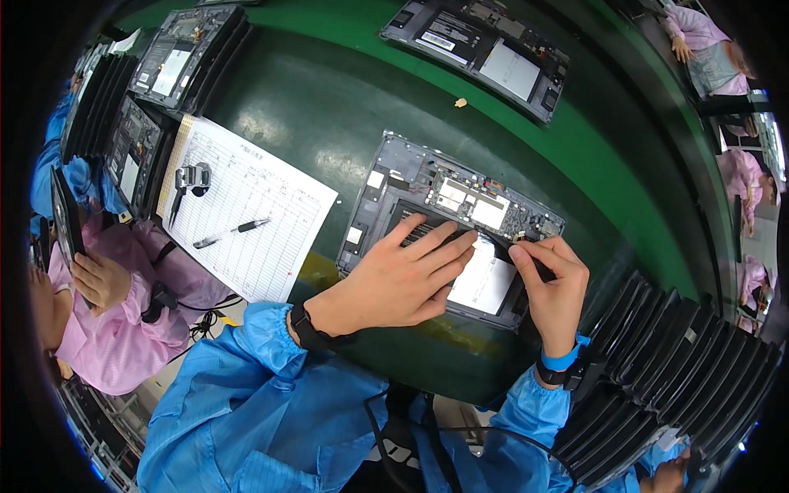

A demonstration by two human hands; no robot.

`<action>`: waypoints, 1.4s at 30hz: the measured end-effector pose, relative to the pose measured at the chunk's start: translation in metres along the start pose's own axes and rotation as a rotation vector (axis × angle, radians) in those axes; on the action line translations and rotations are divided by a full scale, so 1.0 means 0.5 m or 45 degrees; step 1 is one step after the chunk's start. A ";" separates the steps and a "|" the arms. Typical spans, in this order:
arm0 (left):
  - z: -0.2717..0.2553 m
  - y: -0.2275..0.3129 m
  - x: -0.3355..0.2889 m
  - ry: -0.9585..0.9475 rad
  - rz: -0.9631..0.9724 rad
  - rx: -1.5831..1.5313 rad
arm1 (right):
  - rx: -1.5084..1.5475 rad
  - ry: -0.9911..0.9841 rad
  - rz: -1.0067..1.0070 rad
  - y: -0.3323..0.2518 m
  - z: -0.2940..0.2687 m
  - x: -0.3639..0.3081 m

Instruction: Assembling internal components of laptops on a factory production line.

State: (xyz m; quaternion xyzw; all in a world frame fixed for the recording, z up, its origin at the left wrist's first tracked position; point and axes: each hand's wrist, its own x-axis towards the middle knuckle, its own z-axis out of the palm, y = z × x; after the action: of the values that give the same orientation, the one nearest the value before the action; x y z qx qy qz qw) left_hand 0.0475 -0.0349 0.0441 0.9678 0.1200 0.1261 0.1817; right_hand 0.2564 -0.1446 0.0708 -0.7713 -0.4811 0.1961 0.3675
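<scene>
In front of me an opened tablet-like device (399,154) lies at a slant, its inside facing up. A circuit board (516,220) runs along its far side. My left hand (399,275) rests palm down, fingers stretched, over the black battery (404,215) and the edge of a silver-white panel (486,287). Thumb and forefinger of my right hand (555,287) pinch together at the board's near edge, towards the right. A small, dark, thin piece seems to be between those fingertips, too small to name.
Left of the device lie a printed form (271,197), a pen (232,232) and a small metal clip-like object (191,177). Another opened device (481,53) sits on the green strip. Stacked dark panels (682,345) stand right; more devices (185,62) left. A pink-sleeved co-worker (123,329) holds one.
</scene>
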 end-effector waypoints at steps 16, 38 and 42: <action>0.002 -0.009 -0.005 0.000 0.068 -0.005 | -0.019 0.043 -0.100 0.005 0.023 -0.008; 0.002 -0.006 0.003 -0.019 0.032 -0.027 | 0.010 0.028 -0.026 -0.005 0.014 0.006; 0.003 -0.002 0.004 -0.003 0.010 -0.042 | 0.091 -0.072 0.089 0.010 0.002 0.008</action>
State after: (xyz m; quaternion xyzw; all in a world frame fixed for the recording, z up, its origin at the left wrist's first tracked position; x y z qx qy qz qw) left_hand 0.0496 -0.0339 0.0429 0.9654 0.1138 0.1278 0.1970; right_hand 0.2604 -0.1421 0.0666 -0.7682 -0.4566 0.2476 0.3742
